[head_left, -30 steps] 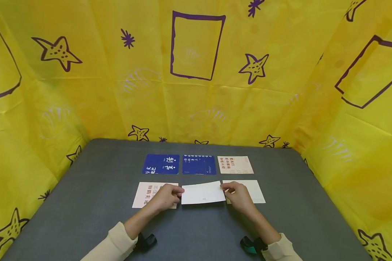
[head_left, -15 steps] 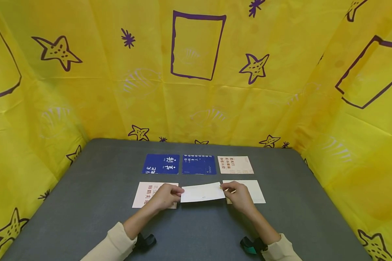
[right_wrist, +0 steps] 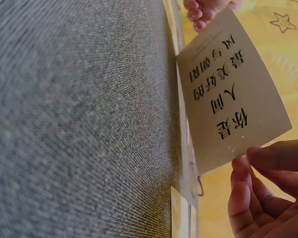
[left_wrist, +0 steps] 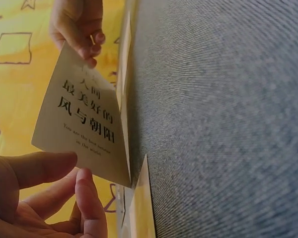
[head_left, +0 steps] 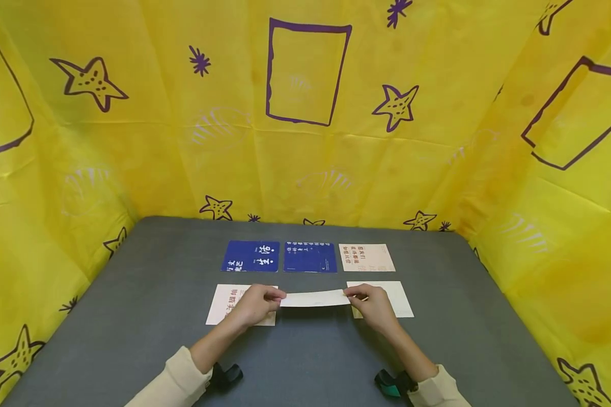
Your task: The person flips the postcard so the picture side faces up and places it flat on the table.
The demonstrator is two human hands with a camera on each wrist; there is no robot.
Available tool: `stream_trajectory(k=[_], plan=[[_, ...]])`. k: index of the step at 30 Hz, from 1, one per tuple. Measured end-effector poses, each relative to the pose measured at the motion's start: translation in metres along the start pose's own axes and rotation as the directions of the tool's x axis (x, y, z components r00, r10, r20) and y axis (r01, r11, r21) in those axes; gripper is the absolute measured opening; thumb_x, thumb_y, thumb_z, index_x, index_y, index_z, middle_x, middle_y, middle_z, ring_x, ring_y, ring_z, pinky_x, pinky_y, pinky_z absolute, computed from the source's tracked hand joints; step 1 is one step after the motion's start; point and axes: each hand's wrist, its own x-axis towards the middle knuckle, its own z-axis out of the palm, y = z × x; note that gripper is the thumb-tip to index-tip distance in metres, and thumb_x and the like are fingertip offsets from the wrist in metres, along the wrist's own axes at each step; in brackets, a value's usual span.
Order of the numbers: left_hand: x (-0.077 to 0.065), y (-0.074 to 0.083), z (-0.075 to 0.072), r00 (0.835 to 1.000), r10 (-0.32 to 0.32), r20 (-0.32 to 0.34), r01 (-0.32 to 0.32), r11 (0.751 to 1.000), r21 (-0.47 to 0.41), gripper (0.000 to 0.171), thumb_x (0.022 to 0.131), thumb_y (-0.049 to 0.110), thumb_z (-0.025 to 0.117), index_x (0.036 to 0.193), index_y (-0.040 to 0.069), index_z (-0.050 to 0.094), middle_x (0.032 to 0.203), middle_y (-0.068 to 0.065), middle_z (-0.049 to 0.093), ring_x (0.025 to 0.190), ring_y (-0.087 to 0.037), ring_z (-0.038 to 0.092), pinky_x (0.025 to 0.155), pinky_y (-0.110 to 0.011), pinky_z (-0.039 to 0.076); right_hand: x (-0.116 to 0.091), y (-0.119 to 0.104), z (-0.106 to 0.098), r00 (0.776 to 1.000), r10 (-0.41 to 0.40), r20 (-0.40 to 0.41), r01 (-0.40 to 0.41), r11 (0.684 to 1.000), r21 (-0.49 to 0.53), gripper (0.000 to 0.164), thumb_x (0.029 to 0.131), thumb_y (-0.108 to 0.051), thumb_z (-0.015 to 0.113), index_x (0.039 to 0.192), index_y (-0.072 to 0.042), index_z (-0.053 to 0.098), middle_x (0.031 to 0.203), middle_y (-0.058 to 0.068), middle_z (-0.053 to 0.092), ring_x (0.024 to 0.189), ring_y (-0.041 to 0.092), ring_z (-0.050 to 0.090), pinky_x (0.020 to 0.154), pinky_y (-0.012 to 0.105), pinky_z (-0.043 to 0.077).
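Between the two hands a white card (head_left: 314, 299) is held tilted just over the table. My left hand (head_left: 257, 305) pinches its left edge, and my right hand (head_left: 373, 305) pinches the right edge. The head view shows only a thin, foreshortened strip of the card's blank side. Dark Chinese characters and small English lines cover the card's other face (left_wrist: 84, 116), seen in the left wrist view. In the right wrist view the same printed card (right_wrist: 228, 94) leans with its lower edge close to the table. Beneath the left hand lies a card with red characters (head_left: 227, 302); a plain cream card (head_left: 398, 298) lies beside the right hand.
A back row holds two blue cards, one left (head_left: 250, 256) and one middle (head_left: 310, 257), and a cream card with red-brown print (head_left: 368, 257). All lie flat on the dark grey table (head_left: 305, 362). A yellow patterned cloth (head_left: 305, 152) hangs around the table's back and sides.
The held card has tilted, so its blank side looks narrower from the head view and its near edge has risen. Both hands keep their pinch and have barely moved.
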Motion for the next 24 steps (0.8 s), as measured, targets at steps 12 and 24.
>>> stream_trajectory(k=[12, 24], plan=[[0.0018, 0.0041, -0.0007, 0.999, -0.023, -0.043, 0.022, 1.0, -0.008, 0.013, 0.086, 0.0, 0.066, 0.095, 0.002, 0.075, 0.092, -0.012, 0.074, 0.076, -0.01, 0.058, 0.068, -0.024, 0.046, 0.0014, 0.0006, -0.0009, 0.999, 0.044, 0.002, -0.044, 0.993, 0.109, 0.011, 0.082, 0.003, 0.069, 0.087, -0.003, 0.077, 0.075, 0.012, 0.071, 0.06, 0.002, 0.047, 0.056, 0.017, 0.038], [0.0024, 0.0079, 0.0004, 0.993, -0.033, -0.115, 0.033, 0.999, -0.002, 0.009, 0.085, 0.005, 0.07, 0.091, 0.004, 0.077, 0.089, -0.009, 0.075, 0.073, -0.009, 0.057, 0.066, -0.024, 0.044, 0.0017, -0.0002, -0.0017, 0.998, 0.062, -0.013, -0.059, 0.985, 0.165, 0.009, 0.082, 0.003, 0.069, 0.089, 0.0, 0.076, 0.075, 0.014, 0.071, 0.057, 0.002, 0.048, 0.054, 0.018, 0.04]])
